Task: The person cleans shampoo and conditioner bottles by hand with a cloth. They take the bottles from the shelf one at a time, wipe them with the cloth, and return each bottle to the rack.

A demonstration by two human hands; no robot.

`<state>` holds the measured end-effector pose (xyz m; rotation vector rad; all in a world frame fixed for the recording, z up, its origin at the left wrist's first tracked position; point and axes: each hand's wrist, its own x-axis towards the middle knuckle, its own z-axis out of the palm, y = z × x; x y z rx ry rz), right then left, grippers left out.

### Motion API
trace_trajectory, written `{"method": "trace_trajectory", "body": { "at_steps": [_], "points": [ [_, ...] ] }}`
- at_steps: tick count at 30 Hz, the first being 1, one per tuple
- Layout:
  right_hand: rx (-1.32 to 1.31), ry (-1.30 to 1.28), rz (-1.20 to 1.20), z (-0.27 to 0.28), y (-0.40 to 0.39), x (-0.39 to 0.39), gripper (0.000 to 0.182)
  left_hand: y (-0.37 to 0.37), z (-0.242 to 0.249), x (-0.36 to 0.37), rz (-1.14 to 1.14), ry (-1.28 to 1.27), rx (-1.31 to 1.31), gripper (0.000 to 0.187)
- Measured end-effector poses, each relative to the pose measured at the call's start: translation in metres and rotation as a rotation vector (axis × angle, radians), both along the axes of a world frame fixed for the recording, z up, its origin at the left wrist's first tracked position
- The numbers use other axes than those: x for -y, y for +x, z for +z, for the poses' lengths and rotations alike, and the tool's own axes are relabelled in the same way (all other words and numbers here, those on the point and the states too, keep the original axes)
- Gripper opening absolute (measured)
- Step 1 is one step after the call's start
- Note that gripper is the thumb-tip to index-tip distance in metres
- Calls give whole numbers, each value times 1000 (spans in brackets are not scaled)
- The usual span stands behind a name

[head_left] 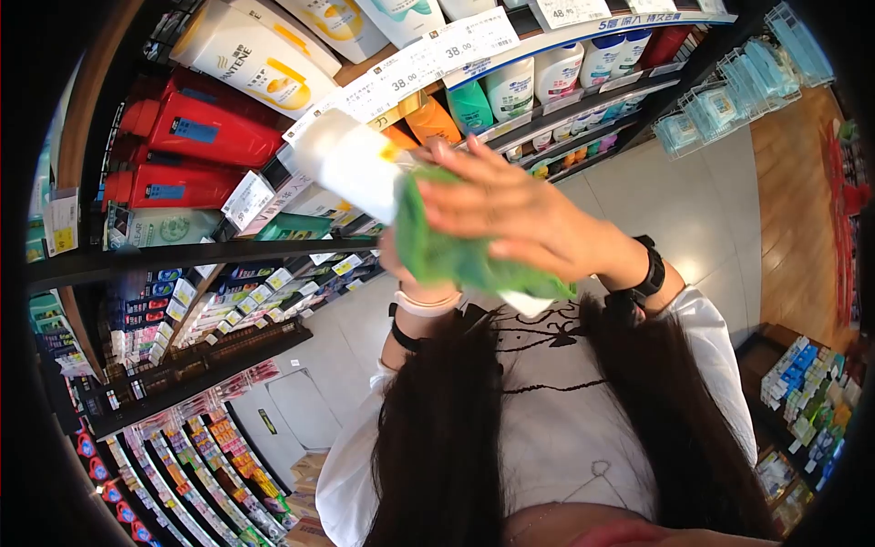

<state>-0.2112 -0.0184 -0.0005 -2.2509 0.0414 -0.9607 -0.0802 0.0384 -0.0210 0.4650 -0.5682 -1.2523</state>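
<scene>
A white bottle (351,169) with a yellow mark is held tilted in front of my chest, blurred by motion. Over its lower part lies a green cloth (437,242). My right hand (501,205) presses on the cloth with its fingers stretched over it. Behind the cloth and bottle is my left hand (394,260), mostly hidden, with its fingers out of sight. The bottle's top end points up and left toward the shelf's price labels.
Shelves hold white bottles (251,59) and red bottles (214,123) at the upper left. Wire baskets (720,100) hang at the upper right. Boxed goods (807,383) stand at the lower right, and curved display racks (196,474) at the lower left.
</scene>
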Motion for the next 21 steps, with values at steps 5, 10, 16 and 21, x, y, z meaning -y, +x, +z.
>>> {"method": "trace_trajectory", "body": {
  "at_steps": [5, 10, 16, 21],
  "points": [
    [68, 449, 403, -22, -17, -11, 41, 42, -2, 26, -96, -440, -64, 74],
    [430, 1420, 294, -29, -30, -5, 38, 38, 8, 31, -124, -447, -156, 80],
    [353, 1475, 132, -34, 17, -32, 53, 3, 10, 29, 380, -76, 93, 72],
    [235, 697, 6, -20, 11, -19, 38, 4, 0, 16, 208, -10, 39, 59]
  ]
}}
